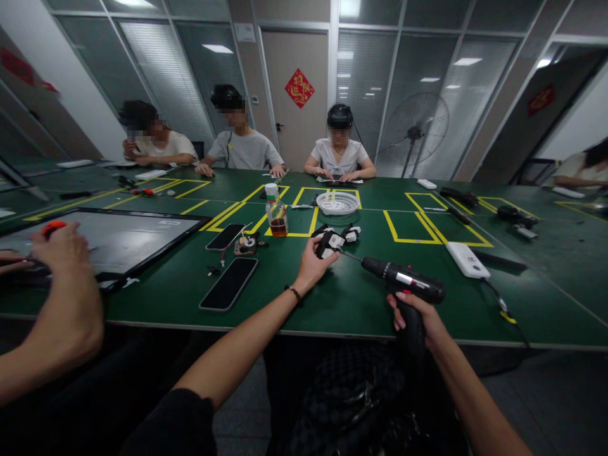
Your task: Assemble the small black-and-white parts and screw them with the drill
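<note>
My left hand (312, 267), with a beaded bracelet at its wrist, has its fingers closed round a small black-and-white part (334, 240) on the green table. What this part is I cannot make out. My right hand (427, 318) grips the handle of a black cordless drill (412, 279). The drill's long thin bit points left, and its tip is close to the part by my left fingertips; whether they touch I cannot tell. Another small black-and-white piece (352, 234) lies just right of the held one.
Two phones (229, 284), a small motor-like part (247, 244), a bottle of reddish liquid (277, 218) and a white basket (337, 202) stand about. A white power bank (468, 260) lies right. A co-worker's arm (66, 297) reaches over a large panel (142, 237); others sit opposite.
</note>
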Demonstrator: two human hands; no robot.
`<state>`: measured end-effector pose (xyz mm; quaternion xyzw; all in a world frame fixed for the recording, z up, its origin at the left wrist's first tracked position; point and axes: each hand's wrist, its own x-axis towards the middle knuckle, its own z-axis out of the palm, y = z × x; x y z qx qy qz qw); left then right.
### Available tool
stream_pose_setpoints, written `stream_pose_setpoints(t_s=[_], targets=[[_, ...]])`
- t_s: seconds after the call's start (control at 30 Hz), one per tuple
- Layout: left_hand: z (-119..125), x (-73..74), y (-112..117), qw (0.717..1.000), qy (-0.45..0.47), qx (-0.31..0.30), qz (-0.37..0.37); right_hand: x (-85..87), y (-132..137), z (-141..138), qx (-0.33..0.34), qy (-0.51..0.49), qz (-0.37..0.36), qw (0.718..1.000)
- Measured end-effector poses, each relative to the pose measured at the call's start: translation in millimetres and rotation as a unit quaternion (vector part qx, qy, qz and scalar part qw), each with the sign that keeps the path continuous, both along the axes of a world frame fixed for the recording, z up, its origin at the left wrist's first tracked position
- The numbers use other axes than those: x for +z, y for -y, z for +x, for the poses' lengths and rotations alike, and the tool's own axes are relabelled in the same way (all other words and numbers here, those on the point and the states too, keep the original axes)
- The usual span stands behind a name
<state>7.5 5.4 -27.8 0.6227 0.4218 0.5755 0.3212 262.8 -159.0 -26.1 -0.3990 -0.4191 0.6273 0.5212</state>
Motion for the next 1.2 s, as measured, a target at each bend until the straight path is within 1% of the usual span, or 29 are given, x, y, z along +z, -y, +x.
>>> stream_pose_setpoints(t_s=[0.37,0.7,0.8,0.93,1.1,1.2], targets=[[-0.8,0.7,0.4,1.000,-0.003,-0.008,-0.005,6.5,1.9,-2.3,0.003,-0.005,-0.002,1.000],[-1.0,0.5,-0.4,1.000,-0.005,-0.006,-0.003,3.1,0.8,-1.1,0.002,-0.017,0.001,1.000],[-0.6,0.4,-0.7,1.000,0.002,-0.002,-0.007,1.7,0.8,-0.3,0.006,-0.007,0.002,1.000],[0.1,-0.5,-2.0,0.999,0.018,-0.016,-0.035,2.5,1.0,0.1,0.003,0.003,0.007,1.000],[2.7,-1.6,-3.2,0.990,0.069,-0.061,-0.110,7.0,1.9,-1.4,0.012,-0.012,0.014,1.000],[2.4,-0.9,-2.3,0.990,0.066,-0.054,-0.113,7.6,1.8,-1.2,0.003,-0.021,0.024,0.999]])
